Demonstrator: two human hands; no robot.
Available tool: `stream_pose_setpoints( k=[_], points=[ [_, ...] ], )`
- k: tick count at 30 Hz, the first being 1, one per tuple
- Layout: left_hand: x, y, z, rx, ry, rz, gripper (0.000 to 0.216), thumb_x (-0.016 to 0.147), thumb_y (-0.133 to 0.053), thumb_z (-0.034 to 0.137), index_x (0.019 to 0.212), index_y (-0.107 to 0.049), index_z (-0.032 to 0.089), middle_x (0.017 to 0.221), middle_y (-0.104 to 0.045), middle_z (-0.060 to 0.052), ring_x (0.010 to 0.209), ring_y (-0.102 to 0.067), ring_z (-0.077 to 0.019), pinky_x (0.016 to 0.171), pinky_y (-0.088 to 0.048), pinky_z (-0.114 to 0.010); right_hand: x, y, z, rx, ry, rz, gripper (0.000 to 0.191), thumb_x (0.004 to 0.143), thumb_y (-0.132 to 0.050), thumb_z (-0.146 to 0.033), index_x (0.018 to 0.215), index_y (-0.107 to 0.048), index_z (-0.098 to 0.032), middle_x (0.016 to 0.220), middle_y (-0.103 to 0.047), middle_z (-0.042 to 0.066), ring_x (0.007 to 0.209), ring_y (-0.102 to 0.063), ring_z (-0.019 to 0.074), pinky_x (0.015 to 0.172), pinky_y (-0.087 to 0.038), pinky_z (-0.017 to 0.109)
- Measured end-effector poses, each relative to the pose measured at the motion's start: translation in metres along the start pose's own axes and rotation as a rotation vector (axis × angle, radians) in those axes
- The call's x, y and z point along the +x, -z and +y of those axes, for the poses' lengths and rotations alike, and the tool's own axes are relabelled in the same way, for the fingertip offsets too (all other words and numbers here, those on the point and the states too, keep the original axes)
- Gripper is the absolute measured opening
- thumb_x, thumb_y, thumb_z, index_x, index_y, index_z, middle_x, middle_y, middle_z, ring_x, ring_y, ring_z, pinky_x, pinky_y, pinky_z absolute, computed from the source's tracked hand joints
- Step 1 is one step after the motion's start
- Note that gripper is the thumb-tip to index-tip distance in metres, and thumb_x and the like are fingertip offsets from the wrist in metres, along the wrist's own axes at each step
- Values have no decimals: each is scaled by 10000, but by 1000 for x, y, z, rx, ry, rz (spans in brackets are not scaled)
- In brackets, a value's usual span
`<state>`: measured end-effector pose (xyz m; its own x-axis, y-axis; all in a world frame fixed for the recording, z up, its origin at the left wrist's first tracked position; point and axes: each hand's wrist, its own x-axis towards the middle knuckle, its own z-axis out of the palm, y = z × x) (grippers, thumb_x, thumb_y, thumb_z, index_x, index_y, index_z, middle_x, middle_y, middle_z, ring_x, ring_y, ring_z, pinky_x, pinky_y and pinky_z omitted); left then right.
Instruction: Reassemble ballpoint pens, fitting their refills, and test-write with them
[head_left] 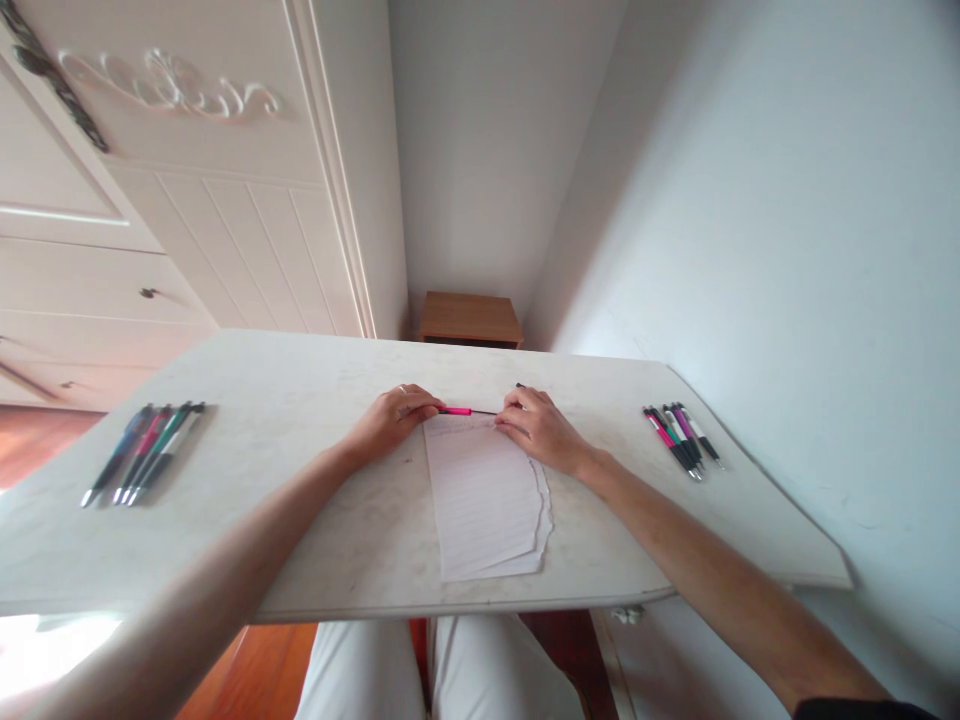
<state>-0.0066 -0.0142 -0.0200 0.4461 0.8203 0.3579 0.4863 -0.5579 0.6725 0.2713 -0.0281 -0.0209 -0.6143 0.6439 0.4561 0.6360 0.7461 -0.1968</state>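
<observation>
A pink and black pen is held level over the top edge of a stack of lined white paper. My left hand pinches the pink end of the pen. My right hand grips the black end, fingers curled, its heel resting on the paper's right edge. A small dark piece, perhaps a pen cap, pokes out above my right fingers. The paper lies on a white table in front of me.
Several pens lie in a row at the table's left end. Several more pens lie at its right end. A white cabinet stands to the left, a small wooden stand behind the table, a wall to the right.
</observation>
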Motion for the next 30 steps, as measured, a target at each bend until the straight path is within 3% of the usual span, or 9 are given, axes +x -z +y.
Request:
stream_pose_setpoints(
  k=[6, 11, 16, 23, 30],
  points=[
    [0, 2, 6, -80, 85, 10, 312, 887, -504, 393, 937, -748, 205, 975, -726, -58, 948, -647, -213, 897, -487, -313, 0, -5, -2, -1, 14, -16, 128, 907, -606, -240, 980, -702, -197, 966, -600, 89, 923, -558, 223, 888, -432, 404],
    [-1, 4, 13, -275, 112, -33, 407, 867, -554, 523, 948, -738, 169, 1015, -720, -101, 969, -647, -238, 883, -488, -328, 0, -6, -4, 5, 1, -21, 81, 900, -618, -229, 892, -690, -193, 966, -604, 83, 927, -553, 215, 886, -419, 390],
    [-3, 5, 18, -491, 105, -68, 404, 815, -652, 529, 923, -738, 150, 1004, -714, -123, 946, -645, -241, 853, -493, -334, 3, -2, -6, 14, -7, -30, 91, 915, -597, -229, 863, -655, -184, 970, -624, 87, 936, -562, 220, 879, -406, 394],
    [-3, 5, 17, -557, 109, -82, 374, 771, -710, 514, 872, -753, 156, 965, -712, -125, 922, -636, -243, 838, -494, -356, 8, 16, -16, 169, 13, 159, 128, 977, -491, -277, 951, -594, -205, 940, -673, 71, 909, -620, 191, 830, -452, 322],
    [-4, 4, 10, -602, 105, -104, 242, 772, -742, 407, 865, -774, 186, 925, -705, -97, 850, -630, -200, 789, -494, -322, 0, 18, -33, 328, 122, 220, 63, 946, -536, -233, 957, -594, -212, 878, -702, 43, 798, -658, 156, 750, -519, 278]
  ],
)
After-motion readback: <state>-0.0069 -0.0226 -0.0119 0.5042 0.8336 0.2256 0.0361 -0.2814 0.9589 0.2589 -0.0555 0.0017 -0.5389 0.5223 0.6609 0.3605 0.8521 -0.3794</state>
